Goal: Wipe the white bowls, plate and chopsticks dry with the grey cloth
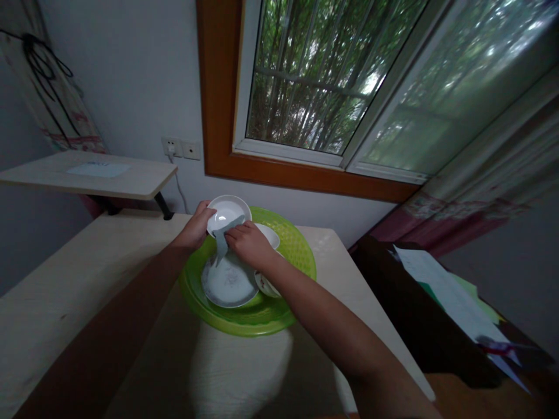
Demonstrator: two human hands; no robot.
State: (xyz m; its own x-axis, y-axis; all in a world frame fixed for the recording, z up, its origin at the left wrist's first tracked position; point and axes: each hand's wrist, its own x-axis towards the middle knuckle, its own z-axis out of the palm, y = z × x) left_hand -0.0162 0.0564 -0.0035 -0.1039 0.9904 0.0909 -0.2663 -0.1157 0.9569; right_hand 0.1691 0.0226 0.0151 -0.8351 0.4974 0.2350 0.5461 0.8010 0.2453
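My left hand (200, 227) grips the left rim of a white bowl (230, 205), which is tilted so that its inside faces me. My right hand (250, 241) is closed on a grey-blue cloth (220, 243), pressing part of it against the bowl's near side while one end hangs down. Below both hands lies a green plastic basket (301, 250). In it sit a white plate with a patterned rim (230, 282), another white bowl (269, 234) and a patterned bowl (265, 285) partly hidden by my right forearm.
The basket rests on a light wooden table (109, 273). A raised shelf (144, 174) with a paper sheet stands at the back left. Wall sockets (181, 148) and a window (314, 87) are behind. On the right, papers (449, 291) lie on a dark surface.
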